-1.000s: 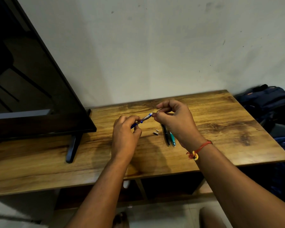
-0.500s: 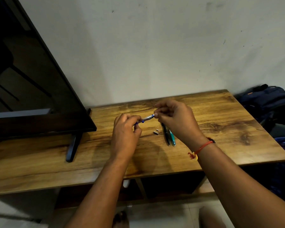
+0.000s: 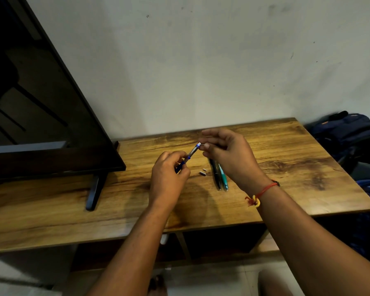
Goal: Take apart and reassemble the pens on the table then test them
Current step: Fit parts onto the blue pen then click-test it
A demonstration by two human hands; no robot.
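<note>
Between the hands, above the table (image 3: pixel 286 167), the blue pen (image 3: pixel 189 155) slants upward, its lower barrel gripped by the left hand (image 3: pixel 169 175) while the right hand (image 3: pixel 229 155) pinches at its white end, where a slipped pinch could flick a tiny part off among the loose bits (image 3: pixel 203 171) beside the black pen (image 3: pixel 215 175).

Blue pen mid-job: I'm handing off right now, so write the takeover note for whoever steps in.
Left grip: holds the blue pen by its lower end, tilted above the table.
Right grip: fingertips at the pen's white top end; whether they pinch a piece is unclear.
On the table: black pen and teal pen side by side, two small loose parts beside them.
Done: blue pen apparently partly apart.
Left: probably reassemble it, handle the other two if undone, test all.
</note>
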